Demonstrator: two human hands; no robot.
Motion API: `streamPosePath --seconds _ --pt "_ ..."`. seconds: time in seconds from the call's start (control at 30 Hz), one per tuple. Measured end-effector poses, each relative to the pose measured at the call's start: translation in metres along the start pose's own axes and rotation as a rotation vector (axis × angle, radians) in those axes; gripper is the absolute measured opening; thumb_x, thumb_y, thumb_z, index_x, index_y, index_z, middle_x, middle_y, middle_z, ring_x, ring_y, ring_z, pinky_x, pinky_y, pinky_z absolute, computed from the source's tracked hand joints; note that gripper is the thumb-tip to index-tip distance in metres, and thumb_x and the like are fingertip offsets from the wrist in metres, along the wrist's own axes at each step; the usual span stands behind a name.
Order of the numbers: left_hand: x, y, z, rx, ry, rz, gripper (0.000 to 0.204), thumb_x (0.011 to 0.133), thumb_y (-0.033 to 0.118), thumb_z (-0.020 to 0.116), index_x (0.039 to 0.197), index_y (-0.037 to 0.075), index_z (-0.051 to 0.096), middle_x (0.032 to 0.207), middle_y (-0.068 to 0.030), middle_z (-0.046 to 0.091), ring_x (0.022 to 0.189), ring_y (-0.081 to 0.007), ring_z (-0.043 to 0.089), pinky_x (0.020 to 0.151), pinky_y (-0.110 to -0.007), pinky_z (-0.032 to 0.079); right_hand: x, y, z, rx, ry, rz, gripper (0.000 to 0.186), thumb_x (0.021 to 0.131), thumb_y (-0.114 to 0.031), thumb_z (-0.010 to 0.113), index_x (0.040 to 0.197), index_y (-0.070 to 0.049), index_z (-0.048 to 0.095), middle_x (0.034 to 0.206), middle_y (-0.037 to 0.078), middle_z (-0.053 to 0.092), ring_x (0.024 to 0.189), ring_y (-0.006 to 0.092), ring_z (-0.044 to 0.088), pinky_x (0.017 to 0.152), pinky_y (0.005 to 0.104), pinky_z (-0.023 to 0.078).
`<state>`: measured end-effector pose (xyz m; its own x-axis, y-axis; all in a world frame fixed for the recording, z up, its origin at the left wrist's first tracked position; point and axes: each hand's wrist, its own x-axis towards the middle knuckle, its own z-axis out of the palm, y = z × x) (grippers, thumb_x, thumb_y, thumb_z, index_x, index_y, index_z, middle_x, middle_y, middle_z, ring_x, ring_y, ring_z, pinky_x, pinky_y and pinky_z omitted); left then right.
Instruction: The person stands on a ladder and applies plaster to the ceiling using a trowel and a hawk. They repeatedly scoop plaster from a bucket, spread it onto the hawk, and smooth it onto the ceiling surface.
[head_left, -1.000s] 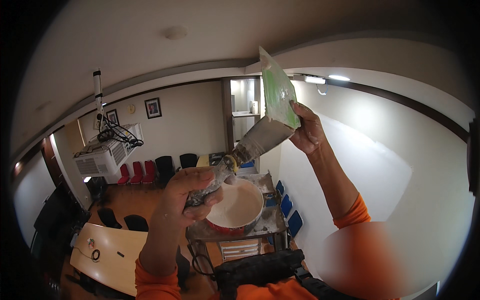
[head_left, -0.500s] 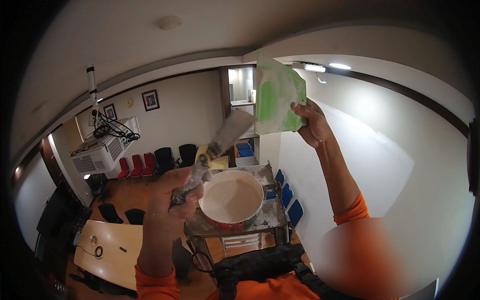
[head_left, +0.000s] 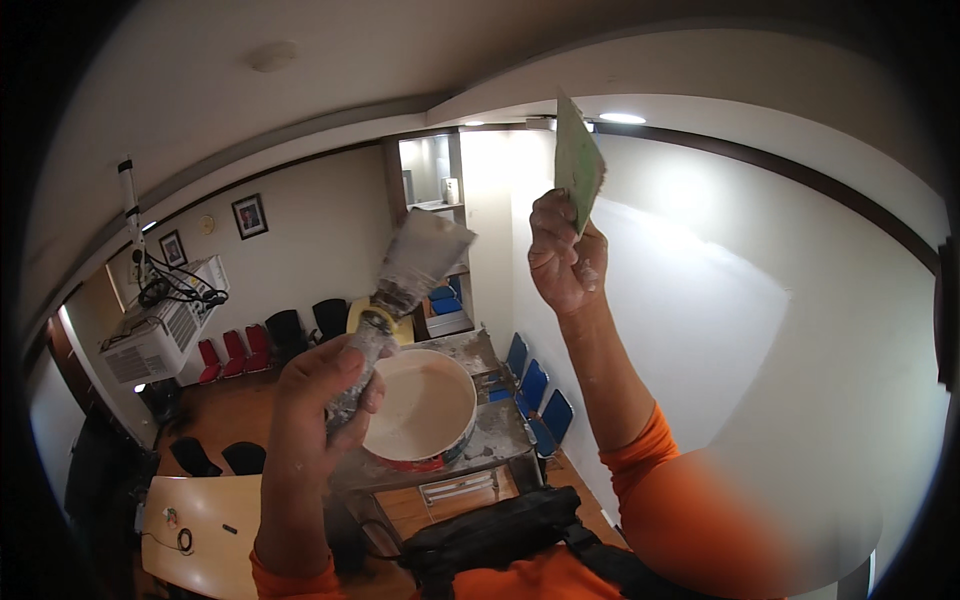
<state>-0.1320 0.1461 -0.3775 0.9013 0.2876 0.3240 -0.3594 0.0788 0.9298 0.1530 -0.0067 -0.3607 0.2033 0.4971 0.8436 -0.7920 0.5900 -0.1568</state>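
Your left hand [head_left: 325, 385] is wrapped tight around the handle of a putty knife [head_left: 405, 280], its plaster-caked blade tilted up in open air. Your right hand [head_left: 562, 255] pinches a thin green card [head_left: 577, 160], edge-on beside the white wall [head_left: 720, 300]. Below, the bucket [head_left: 420, 408] of pale plaster sits on a spattered platform [head_left: 490, 425].

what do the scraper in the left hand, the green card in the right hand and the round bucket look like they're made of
Putty knife: blade looks like thin metal, dull grey and smeared white; handle crusted, material unclear. Green card: seemingly flexible plastic, thin, seen nearly edge-on, matte. Bucket: probably plastic, rounded rim, filled with smooth off-white paste.
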Motion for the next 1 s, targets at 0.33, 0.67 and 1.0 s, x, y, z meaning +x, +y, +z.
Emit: streamPosePath --seconds 0.33,0.67,1.0 --pt "0.008 0.001 0.049 0.03 -0.279 -0.102 0.033 0.091 0.02 0.055 0.108 -0.008 0.058 0.068 -0.0107 0.058 0.035 -0.0065 0.034 0.033 -0.02 0.025 0.014 0.018 -0.003 0.02 -0.283 0.283 0.03 0.1 -0.038 0.045 0.094 -0.009 0.044 0.062 0.005 0.05 0.056 0.0179 0.053 0.06 0.0312 0.048" --pt "0.001 0.002 0.046 0.025 -0.312 -0.156 0.035 0.089 0.021 0.056 0.108 -0.009 0.058 0.067 -0.01 0.058 0.035 -0.0056 0.035 0.033 -0.019 0.024 0.009 0.026 0.002 -0.113 -0.234 0.406 0.024 0.103 -0.029 0.041 0.093 -0.008 0.041 0.063 0.004 0.045 0.058 0.0099 0.055 0.043 0.0191 0.045" --pt "0.002 -0.009 0.02 0.085 -0.147 -0.054 0.033 0.091 0.024 0.056 0.103 -0.007 0.059 0.067 -0.0084 0.057 0.038 -0.0046 0.036 0.034 -0.019 0.024 0.008 0.004 -0.027 -0.04 -0.355 0.463 0.026 0.1 -0.035 0.046 0.091 -0.011 0.043 0.06 0.006 0.056 0.045 0.0116 0.046 0.039 0.0262 0.04"
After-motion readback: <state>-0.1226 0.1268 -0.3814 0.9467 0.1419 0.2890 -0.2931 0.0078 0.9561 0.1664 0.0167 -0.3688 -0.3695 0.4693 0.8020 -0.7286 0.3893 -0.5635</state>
